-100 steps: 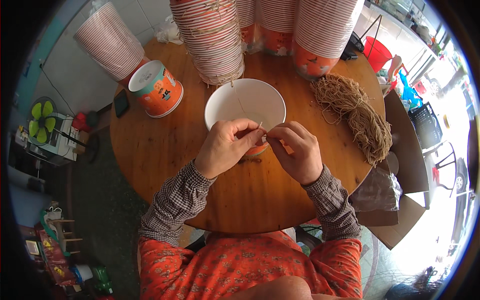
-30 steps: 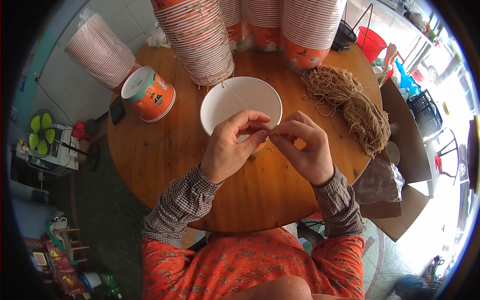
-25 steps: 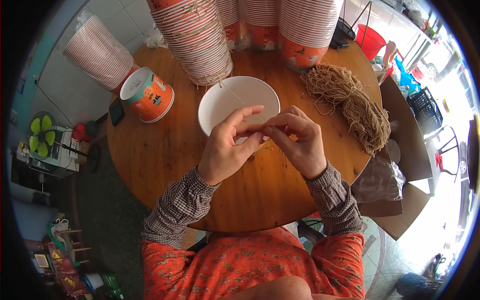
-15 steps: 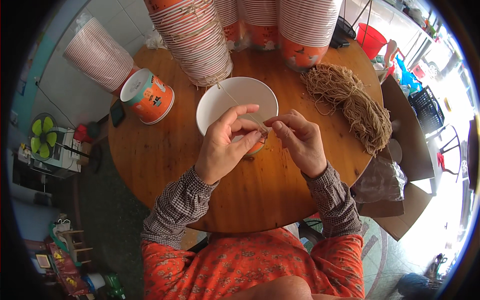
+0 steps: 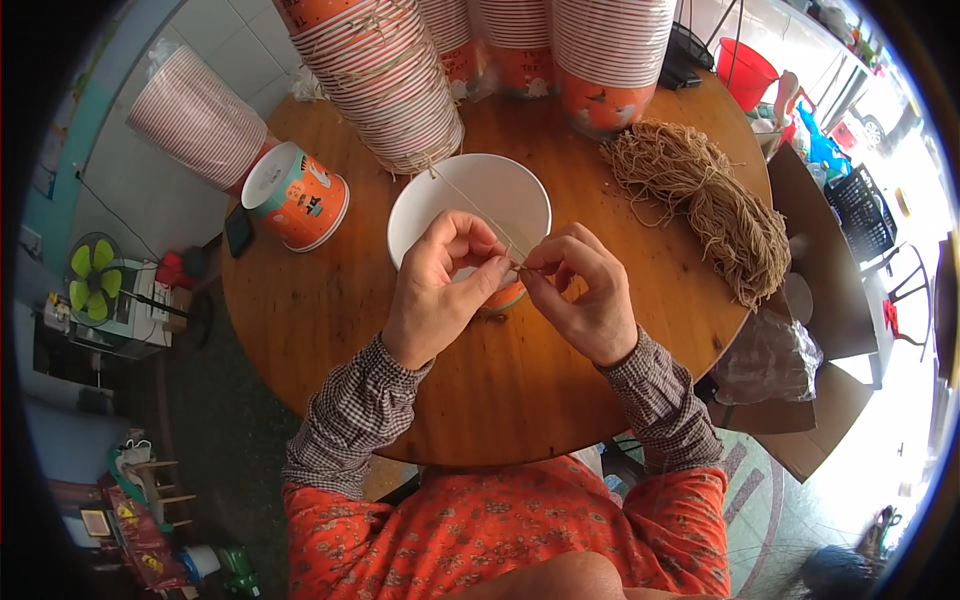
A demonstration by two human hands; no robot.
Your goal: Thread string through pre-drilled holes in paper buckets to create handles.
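A paper bucket, white inside and orange outside, stands on the round wooden table with its mouth up. From its far rim a thin tan cord stretches over the opening to my fingers at the near rim. My left hand pinches the cord between thumb and forefinger. My right hand pinches it too, its fingertips meeting the left ones. The exact knot or loop between them is too small to make out. Beyond the bucket leans a tall stack of nested paper buckets with cords across their sides.
A bundle of tan cords lies at the table's right. An upside-down orange bucket, a phone and a wrapped bucket stack are at the left. More wrapped stacks stand at the back. Open cardboard boxes flank the right edge.
My right hand has moved left and its fingers have closed against those of my left hand. The left fingers, stretched out before, are now curled in.
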